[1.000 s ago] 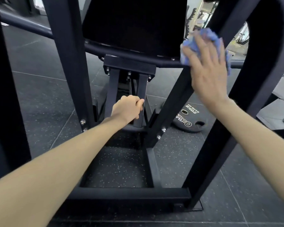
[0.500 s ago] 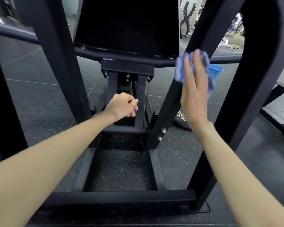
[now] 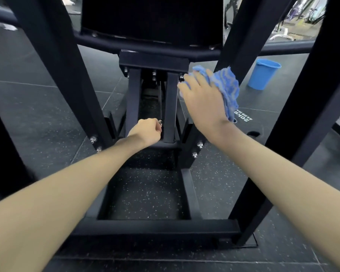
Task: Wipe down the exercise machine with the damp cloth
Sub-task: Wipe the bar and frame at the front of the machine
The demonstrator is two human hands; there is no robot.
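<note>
The black exercise machine [image 3: 155, 226] fills the view, its dark back pad [image 3: 151, 18] at the top. My right hand [image 3: 204, 103] presses a blue striped cloth [image 3: 227, 83] with flat fingers against the machine's slanted right strut [image 3: 236, 36], beside the central bracket. The cloth bunches out past the hand on the right. My left hand [image 3: 145, 132] is curled in a fist low between the two short central uprights [image 3: 171, 107]. Nothing shows inside the fist, and a small shiny piece sits at its fingertips.
A blue bucket [image 3: 262, 75] stands on the dark speckled rubber floor at the right, beyond the frame. A black 20 kg weight plate [image 3: 243, 117] lies on the floor behind my right wrist. Thick frame legs rise on both sides.
My right hand has slid the cloth down the slanted strut from near the top to the central bracket. My left hand has let go of the right upright and dropped lower.
</note>
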